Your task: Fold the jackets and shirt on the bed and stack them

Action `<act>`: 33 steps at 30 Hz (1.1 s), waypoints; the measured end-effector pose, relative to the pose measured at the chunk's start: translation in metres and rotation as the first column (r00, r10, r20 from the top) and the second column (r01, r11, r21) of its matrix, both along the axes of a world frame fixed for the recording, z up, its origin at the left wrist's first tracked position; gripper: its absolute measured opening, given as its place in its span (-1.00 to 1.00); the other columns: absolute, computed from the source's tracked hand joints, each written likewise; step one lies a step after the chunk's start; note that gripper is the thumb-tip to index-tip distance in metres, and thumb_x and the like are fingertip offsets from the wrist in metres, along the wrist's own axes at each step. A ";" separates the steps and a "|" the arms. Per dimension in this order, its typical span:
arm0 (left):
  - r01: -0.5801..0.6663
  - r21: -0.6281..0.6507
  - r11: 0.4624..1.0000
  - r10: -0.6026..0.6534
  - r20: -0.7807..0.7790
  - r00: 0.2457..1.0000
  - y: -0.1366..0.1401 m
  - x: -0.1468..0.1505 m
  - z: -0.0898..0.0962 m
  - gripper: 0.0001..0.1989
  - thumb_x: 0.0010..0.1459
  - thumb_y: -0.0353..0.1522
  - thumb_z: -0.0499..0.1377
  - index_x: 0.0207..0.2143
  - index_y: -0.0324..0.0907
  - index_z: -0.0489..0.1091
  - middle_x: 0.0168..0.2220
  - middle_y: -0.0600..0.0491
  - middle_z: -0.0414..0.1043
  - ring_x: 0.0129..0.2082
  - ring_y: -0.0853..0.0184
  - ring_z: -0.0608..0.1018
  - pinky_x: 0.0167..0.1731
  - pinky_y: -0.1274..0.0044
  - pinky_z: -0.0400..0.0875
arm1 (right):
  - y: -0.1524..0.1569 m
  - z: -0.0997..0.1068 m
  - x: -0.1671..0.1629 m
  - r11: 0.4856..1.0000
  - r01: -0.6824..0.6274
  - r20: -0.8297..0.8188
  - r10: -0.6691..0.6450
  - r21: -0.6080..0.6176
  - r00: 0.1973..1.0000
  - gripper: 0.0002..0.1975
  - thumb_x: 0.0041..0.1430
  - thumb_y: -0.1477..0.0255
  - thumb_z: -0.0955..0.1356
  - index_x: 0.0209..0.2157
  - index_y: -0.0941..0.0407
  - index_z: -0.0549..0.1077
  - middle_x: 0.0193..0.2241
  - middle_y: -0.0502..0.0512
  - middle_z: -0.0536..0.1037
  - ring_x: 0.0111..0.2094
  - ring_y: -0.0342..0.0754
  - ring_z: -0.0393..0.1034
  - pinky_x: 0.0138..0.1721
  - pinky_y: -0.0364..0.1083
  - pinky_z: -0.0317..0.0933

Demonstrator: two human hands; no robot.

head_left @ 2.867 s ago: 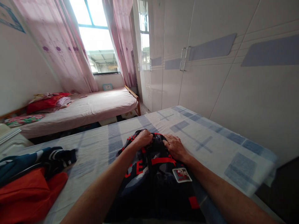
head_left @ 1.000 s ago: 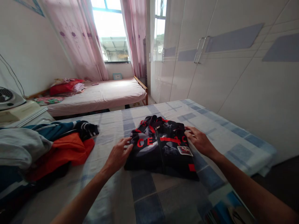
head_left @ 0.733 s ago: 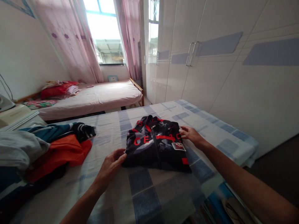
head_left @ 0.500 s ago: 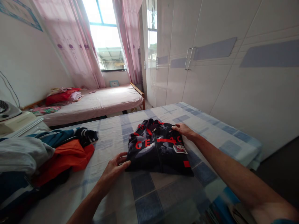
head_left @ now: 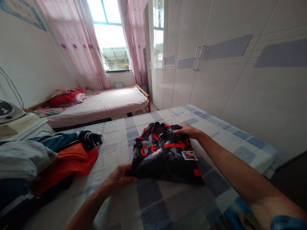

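A folded black jacket point(head_left: 165, 156) with red letters, grey patterning and a front zip lies on the checked bed sheet, its collar facing away from me. My left hand point(head_left: 121, 177) grips its near left corner; some fingertips are hidden by the cloth and the hand is slightly blurred. At the far right edge, by the shoulder, my right hand point(head_left: 188, 131) pinches the fabric, with the fingers on top and the thumb out of sight.
To the left is a heap of clothes, with a grey garment point(head_left: 26, 159) and an orange one point(head_left: 72, 163). Beyond stands a second bed point(head_left: 107, 102) below the window. A white wardrobe point(head_left: 216, 83) lines the right side. A fan point(head_left: 9, 111) sits at far left.
The jacket has shifted slightly toward me and to the right in view. My left hand has closed in around its near corner, and my right hand has moved further onto the shoulder edge.
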State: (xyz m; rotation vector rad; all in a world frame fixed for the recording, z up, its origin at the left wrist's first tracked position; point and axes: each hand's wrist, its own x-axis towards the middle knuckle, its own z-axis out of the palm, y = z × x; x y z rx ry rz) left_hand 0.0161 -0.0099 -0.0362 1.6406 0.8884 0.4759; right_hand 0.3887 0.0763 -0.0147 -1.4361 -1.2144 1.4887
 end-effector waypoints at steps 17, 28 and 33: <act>-0.458 -0.063 0.887 0.456 -0.038 0.889 -0.051 0.025 0.019 -0.56 0.00 -0.03 0.13 -0.36 -0.26 0.35 -0.84 0.29 0.04 -0.78 0.56 0.05 -0.69 0.66 -0.02 | -0.043 -0.014 0.004 0.935 0.249 -0.093 -0.232 0.254 0.968 -0.63 -0.18 0.44 0.45 -0.23 0.14 0.46 -0.46 -0.02 0.58 -0.52 -0.14 0.44 -0.45 -0.17 0.35; -0.474 -0.044 0.879 0.463 -0.153 0.873 -0.033 0.007 0.005 -0.43 -0.15 -0.04 0.19 -0.21 -0.31 0.35 -0.64 0.09 0.40 -0.78 0.52 0.19 -0.77 0.64 -0.07 | -0.030 -0.033 0.018 0.907 0.164 0.287 -0.287 0.387 0.914 -0.76 -0.11 0.33 0.39 -0.38 0.18 0.51 -0.50 0.05 0.56 -0.49 -0.05 0.44 -0.48 -0.12 0.32; -0.523 0.019 0.852 0.520 -0.139 0.842 -0.044 0.007 -0.001 -0.40 -0.02 -0.02 0.08 -0.05 -0.27 0.27 -0.65 0.15 0.39 -0.82 0.50 0.14 -0.78 0.62 -0.07 | -0.034 -0.026 0.015 0.837 0.156 0.397 -0.402 0.524 0.825 -0.71 0.00 0.28 0.32 -0.26 0.14 0.47 -0.39 0.03 0.55 -0.38 -0.07 0.41 -0.37 -0.14 0.27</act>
